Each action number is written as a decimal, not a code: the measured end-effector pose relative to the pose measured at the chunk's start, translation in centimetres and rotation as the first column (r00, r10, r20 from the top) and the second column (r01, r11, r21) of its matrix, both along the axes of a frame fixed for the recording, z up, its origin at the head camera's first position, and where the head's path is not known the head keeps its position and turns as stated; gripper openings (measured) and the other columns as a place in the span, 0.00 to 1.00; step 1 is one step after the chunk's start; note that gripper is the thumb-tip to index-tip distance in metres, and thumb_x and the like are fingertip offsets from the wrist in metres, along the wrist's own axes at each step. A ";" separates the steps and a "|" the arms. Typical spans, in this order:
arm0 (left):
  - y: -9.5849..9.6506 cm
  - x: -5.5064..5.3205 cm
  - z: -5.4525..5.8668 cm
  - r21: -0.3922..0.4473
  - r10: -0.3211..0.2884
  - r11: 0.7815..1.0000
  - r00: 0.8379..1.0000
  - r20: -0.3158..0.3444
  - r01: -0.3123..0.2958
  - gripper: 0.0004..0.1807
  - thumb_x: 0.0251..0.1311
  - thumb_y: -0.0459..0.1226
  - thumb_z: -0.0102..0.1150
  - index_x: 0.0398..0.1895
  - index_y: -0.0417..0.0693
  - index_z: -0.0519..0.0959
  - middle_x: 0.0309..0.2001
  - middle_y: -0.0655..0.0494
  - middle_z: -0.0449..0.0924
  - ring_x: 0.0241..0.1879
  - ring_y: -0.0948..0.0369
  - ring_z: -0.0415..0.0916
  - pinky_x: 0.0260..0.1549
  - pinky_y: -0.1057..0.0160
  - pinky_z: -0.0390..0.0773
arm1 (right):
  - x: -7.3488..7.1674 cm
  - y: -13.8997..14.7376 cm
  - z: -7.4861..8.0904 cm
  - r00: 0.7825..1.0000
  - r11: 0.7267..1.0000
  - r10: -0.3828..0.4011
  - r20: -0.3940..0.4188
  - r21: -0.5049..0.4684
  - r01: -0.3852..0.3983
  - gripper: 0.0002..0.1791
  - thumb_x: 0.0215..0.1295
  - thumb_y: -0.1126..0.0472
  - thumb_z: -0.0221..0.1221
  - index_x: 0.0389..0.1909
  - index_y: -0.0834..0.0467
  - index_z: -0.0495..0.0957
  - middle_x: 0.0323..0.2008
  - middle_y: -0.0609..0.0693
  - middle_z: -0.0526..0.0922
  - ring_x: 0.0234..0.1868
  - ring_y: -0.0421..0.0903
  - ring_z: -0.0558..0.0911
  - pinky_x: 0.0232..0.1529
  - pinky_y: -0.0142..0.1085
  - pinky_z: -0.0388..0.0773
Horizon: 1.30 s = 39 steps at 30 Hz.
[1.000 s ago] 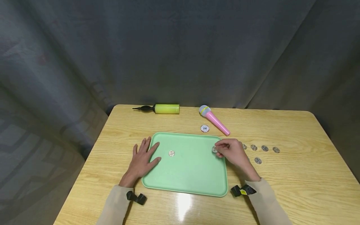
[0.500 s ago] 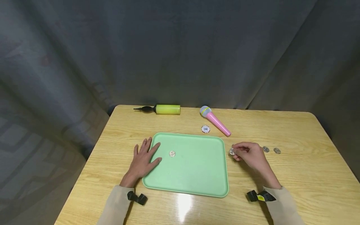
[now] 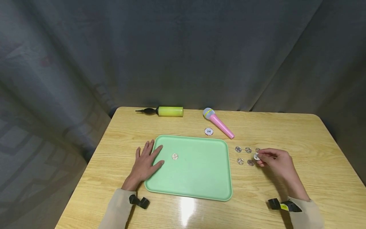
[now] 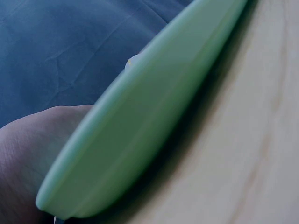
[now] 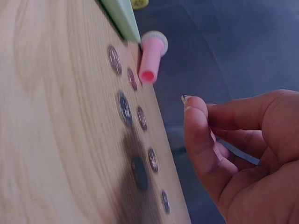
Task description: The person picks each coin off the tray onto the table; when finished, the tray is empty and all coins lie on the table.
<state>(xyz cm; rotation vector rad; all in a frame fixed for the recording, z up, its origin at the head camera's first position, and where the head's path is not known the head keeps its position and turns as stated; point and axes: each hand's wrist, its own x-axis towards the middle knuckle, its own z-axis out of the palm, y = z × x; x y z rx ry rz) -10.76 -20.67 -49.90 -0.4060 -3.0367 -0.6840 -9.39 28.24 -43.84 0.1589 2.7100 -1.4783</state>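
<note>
My right hand (image 3: 275, 162) pinches a silver coin (image 3: 256, 156) between thumb and fingertips, held above the right part of the table. In the right wrist view only the edge of that coin (image 5: 184, 98) shows at the fingertips. Several similar coins (image 3: 240, 161) lie in two rows beneath and left of this hand, which hides some of them from the head view. My left hand (image 3: 144, 165) rests with spread fingers over the left rim of a green tray (image 3: 194, 171). One more coin (image 3: 175, 156) lies inside the tray, right of the left fingers.
Behind the tray lies a white poker chip (image 3: 209, 131) marked 100, beside a pink toy microphone (image 3: 220, 124). A yellow hand pump (image 3: 170, 111) with a black nozzle lies near the table's back edge. Dark curtains (image 3: 183, 54) hang behind the table.
Holding the coin, my right hand has moved right from over the tray's right rim, past the near coins, which show again. The left hand has stayed in place.
</note>
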 end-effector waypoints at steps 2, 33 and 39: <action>0.0 0.0 0.0 -0.001 0.001 1.000 1.000 0.000 -0.001 0.36 0.65 0.54 0.55 0.76 0.55 0.64 0.80 0.41 0.49 0.80 0.39 0.43 0.71 0.29 0.40 | 0.2 0.7 0.0 1.000 1.000 -0.015 0.013 -0.003 0.015 0.16 0.71 0.67 0.57 0.52 0.76 0.78 0.29 0.44 0.88 0.26 0.34 0.86 0.31 0.30 0.85; 0.1 -0.1 0.1 0.010 0.000 1.000 1.000 -0.016 0.001 0.36 0.65 0.53 0.55 0.75 0.54 0.65 0.80 0.39 0.50 0.80 0.38 0.44 0.71 0.28 0.40 | 1.3 6.4 -2.2 0.984 0.995 -0.086 0.156 0.061 0.078 0.19 0.72 0.72 0.51 0.57 0.83 0.71 0.33 0.52 0.88 0.28 0.31 0.84 0.32 0.30 0.85; 0.2 0.0 0.2 0.000 0.003 1.000 1.000 -0.022 -0.003 0.36 0.66 0.53 0.54 0.75 0.54 0.65 0.80 0.39 0.50 0.80 0.38 0.45 0.70 0.27 0.41 | 1.3 6.4 -2.4 0.981 0.994 -0.069 0.179 0.098 0.052 0.18 0.72 0.73 0.50 0.55 0.83 0.72 0.32 0.56 0.88 0.26 0.33 0.84 0.29 0.30 0.84</action>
